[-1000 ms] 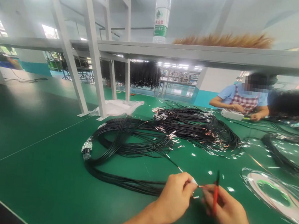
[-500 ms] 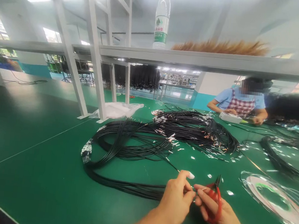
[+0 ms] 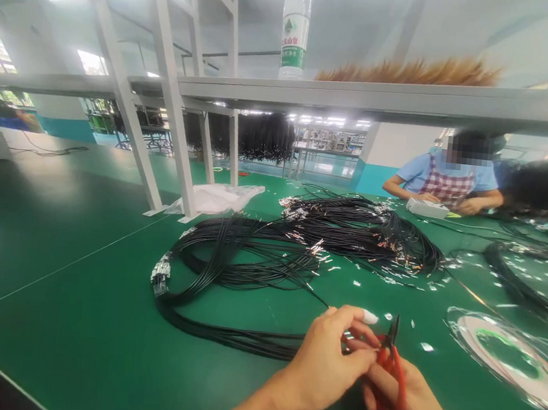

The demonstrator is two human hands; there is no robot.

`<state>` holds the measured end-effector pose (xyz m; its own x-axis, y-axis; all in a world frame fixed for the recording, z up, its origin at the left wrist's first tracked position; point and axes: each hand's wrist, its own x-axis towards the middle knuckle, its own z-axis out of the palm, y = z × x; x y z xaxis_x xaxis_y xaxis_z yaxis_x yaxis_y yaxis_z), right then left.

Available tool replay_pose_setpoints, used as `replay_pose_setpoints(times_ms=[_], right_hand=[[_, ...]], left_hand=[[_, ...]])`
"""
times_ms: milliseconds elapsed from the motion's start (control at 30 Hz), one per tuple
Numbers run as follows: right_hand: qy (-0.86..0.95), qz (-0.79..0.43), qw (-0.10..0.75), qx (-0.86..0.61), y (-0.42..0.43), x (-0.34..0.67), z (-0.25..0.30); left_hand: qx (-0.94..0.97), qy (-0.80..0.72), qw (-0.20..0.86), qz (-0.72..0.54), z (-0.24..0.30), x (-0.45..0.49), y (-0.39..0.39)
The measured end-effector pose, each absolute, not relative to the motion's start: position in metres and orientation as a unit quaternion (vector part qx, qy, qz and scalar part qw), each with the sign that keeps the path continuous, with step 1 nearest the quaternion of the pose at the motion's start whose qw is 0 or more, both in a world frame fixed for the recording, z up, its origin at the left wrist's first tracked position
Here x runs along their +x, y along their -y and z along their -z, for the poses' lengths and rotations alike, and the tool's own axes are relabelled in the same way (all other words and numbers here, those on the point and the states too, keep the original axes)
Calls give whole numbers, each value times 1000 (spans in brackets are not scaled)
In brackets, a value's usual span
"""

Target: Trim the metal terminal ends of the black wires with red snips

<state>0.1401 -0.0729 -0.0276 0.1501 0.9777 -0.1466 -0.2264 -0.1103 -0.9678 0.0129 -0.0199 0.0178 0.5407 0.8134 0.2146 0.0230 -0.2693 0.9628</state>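
Note:
My left hand (image 3: 329, 361) is closed at the end of a bundle of black cables (image 3: 240, 338), which runs into it from the left. A white cover sits on one of its fingertips. My right hand (image 3: 394, 387) touches its fingers and holds red-handled scissors (image 3: 400, 381), their dark blades pointing up and away. What is pinched where the fingertips meet is mostly hidden. Behind my hands the cables loop back, with silvery connectors (image 3: 161, 275) gathered at the left bend. Bare metal ends (image 3: 317, 249) show on the nearer coil.
A larger cable pile (image 3: 350, 226) lies behind, amid white scraps on the green table (image 3: 93, 342). A spool of wire (image 3: 497, 359) lies right. A shelf (image 3: 363, 100) spans above, carrying a bottle (image 3: 295, 31). A plastic bag (image 3: 226, 197) lies by its legs. A person (image 3: 448, 177) sits opposite.
My left hand has shifted right and its fingers now overlap the fingers of my right hand. The scissors have turned slightly, tips moving left. The view has tilted a little.

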Motion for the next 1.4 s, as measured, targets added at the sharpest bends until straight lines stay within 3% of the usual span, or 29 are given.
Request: replay_pose_setpoints(times_ms=[233,500,633,1033,1400], right_hand=[[390,-528,541,-526,74,137,26],[379,-539,538,-526,73,133,15],[373,-542,553,-511,73,133,11],[393,-566,527,-498,74,138,20],[407,-544,523,-515,68,141,25]], left_hand=[[718,-286,507,-381,-21,12,22],[602,-290,652,-358,-17,13,13],[621,-288,609,-400,-14,11,9],[591,-282,672,-346,-17,14,15],[608,-308,625,-382,-13,15,16]])
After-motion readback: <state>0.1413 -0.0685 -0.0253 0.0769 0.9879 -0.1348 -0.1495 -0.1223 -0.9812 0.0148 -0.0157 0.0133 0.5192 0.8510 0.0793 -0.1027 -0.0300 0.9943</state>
